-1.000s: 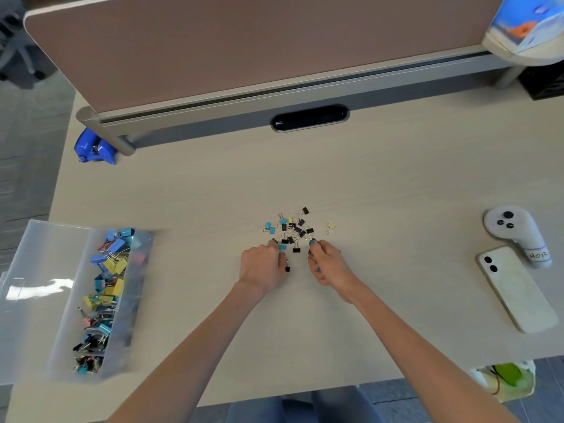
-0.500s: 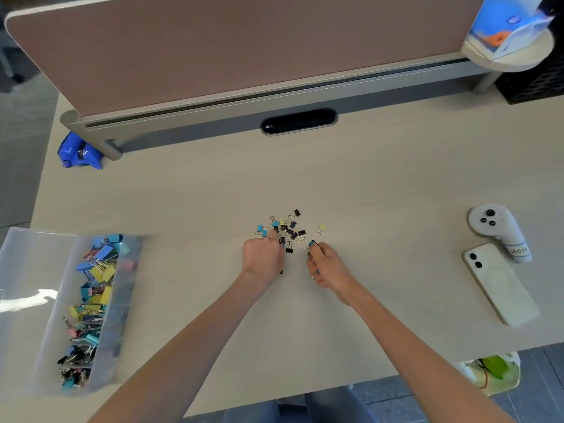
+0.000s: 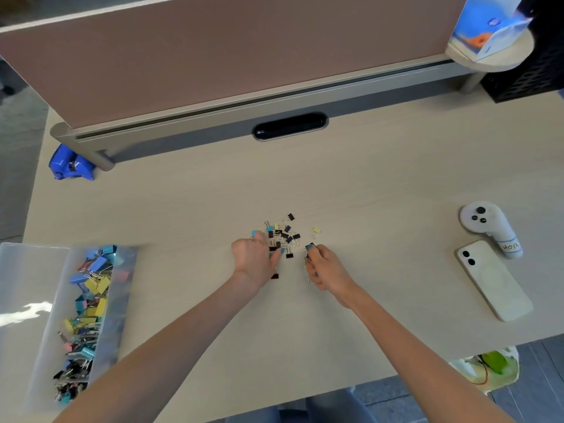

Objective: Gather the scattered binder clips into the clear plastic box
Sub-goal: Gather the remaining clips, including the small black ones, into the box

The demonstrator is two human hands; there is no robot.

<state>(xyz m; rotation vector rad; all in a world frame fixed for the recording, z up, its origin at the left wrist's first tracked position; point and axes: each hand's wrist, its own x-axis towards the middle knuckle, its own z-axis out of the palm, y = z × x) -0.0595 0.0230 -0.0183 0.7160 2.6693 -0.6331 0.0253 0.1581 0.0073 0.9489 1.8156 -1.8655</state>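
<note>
Starting at the far left, 8 o'clock on the desk (image 3: 381, 184): there's the clear plastic box (image 3: 121, 315), and I can see it's loaded with a jumble of stored clips (image 3: 88, 300) in blue, yellow, pink and black. Up at 10 o'clock a blue gadget (image 3: 71, 166) sits just beside the foot of the divider rail; I can't make out what it is.

Swinging to the centre: the left hand (image 3: 254, 259) is down on the desk, knuckles up, fingers curled in tight at the 8 o'clock edge of the loose binder clips (image 3: 282, 236). Bits of blue show at its fingertips, so I read that as a closed grasp on clips. One black clip (image 3: 274, 276) pokes out at the hand's 5 o'clock.

The pile itself lies dead centre on the desk, well apart from the box, mostly black with some blue. A lone yellow clip (image 3: 316, 230) lies just off it at 3 o'clock.

Next over, the right hand (image 3: 325, 267) is at the pile's 4 o'clock, thumb and finger pinching a blue clip, with wire handles sticking out below its curled fingers. It's holding several.

Far right at 3 o'clock: a white controller (image 3: 485, 224), and touching its handle, a pale phone (image 3: 493, 280) lying face down.
</note>
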